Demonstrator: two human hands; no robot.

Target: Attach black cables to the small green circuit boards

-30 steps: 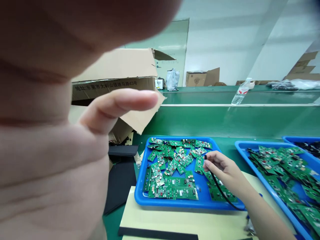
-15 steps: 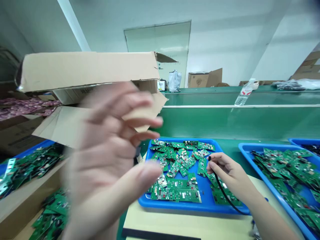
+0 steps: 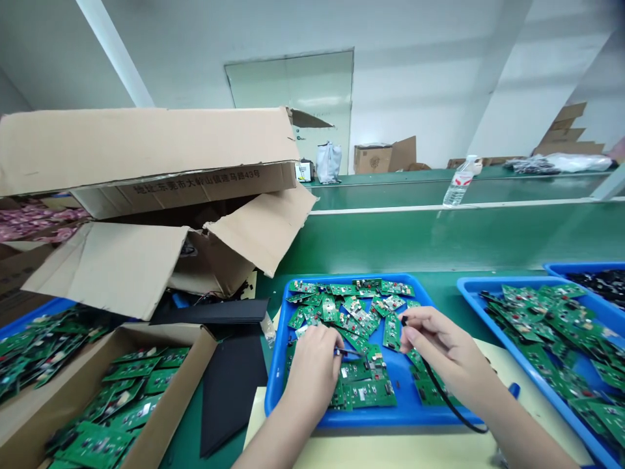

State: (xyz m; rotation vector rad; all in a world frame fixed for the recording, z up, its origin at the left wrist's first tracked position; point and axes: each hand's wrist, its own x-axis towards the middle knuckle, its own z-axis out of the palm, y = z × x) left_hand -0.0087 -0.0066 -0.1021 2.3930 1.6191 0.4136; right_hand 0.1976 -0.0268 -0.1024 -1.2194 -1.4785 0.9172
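Boards: dozens of small green printed circuit boards (image 3: 366, 394) with mounted components lie overlapping, too many to count, inside a blue plastic tray (image 3: 278, 391).
Left hand (image 3: 312, 368): fingers close narrowly on a slim dark tool (image 3: 347, 352), its tip over the boards.
Right hand (image 3: 442, 345): fingertips pinch a thin black cable (image 3: 442, 391) at its end, above the tray's right side.
Change: the left hand is now down at the tray, no longer raised before the camera.
Counts: 2 hands, 1 tool, 1 cable, 3 other blue plastic trays (image 3: 493, 293).

Past my right hand (image 3: 452, 345), a green workbench backboard (image 3: 439, 238), then white walls (image 3: 415, 85) and a glazed door (image 3: 288, 98); light bright, even.
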